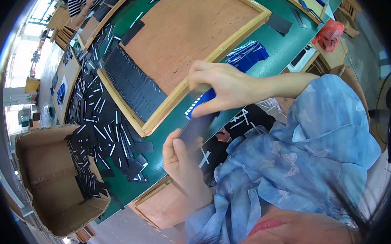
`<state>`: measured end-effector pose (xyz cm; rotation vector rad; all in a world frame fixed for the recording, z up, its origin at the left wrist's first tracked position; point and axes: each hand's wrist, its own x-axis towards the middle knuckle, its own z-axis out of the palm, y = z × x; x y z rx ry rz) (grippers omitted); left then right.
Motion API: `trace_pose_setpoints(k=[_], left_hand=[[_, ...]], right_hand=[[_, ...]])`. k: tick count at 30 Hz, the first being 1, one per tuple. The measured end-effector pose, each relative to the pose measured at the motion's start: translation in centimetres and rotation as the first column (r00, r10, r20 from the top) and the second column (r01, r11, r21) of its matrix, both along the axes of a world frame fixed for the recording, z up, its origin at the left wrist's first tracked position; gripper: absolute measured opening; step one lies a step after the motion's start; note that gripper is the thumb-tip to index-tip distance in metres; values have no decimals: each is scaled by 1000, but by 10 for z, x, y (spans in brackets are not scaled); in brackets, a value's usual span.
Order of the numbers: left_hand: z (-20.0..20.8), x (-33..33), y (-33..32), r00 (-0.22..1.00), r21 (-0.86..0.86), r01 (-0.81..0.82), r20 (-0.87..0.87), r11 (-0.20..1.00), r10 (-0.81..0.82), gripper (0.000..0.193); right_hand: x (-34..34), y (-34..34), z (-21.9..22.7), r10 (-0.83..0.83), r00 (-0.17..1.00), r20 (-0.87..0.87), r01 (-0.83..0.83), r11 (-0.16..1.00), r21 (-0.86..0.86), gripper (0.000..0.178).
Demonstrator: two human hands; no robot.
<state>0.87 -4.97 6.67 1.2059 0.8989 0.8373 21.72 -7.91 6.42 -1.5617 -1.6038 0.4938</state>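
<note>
While the left hand (177, 160) pinched a dark strip (192, 132) between both hands, the right hand (225, 83) squeezed a blue piece (208, 95) beside it; matching them up seemed the step, and the next move likely needed steady fingers

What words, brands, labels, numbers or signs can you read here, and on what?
No text can be read.
Red bag: dark marks, too small and blurred to read.
Blue bundle: nothing legible.
Blue piece in the right hand: pale marks, not readable as text.
Dark piece in the left hand: blurred, nothing legible.
</note>
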Motion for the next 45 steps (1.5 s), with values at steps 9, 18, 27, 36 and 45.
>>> trace_pose_setpoints(k=[9, 18, 27, 36, 45], left_hand=[[-26, 3, 33, 994, 149, -110, -3, 983, 111, 11], [-19, 23, 58, 799, -415, 451, 582, 790, -151, 41], [-29, 21, 43, 981, -92, 52, 192, 994, -34, 48], [-34, 7, 46, 992, 58, -67, 107, 996, 60, 40], [-36, 8, 43, 994, 121, -85, 76, 989, 77, 39]], right_hand=[[13, 2, 11, 203, 943, -264, -210, 978, 4, 25], [8, 41, 20, 414, 839, -353, -370, 910, 188, 33], [140, 245, -23, -99, 911, 399, 53, 991, 125, 31], [148, 275, -33, -128, 865, 484, 87, 990, 107, 29], [147, 270, -29, -90, 889, 449, 81, 996, 41, 27]])
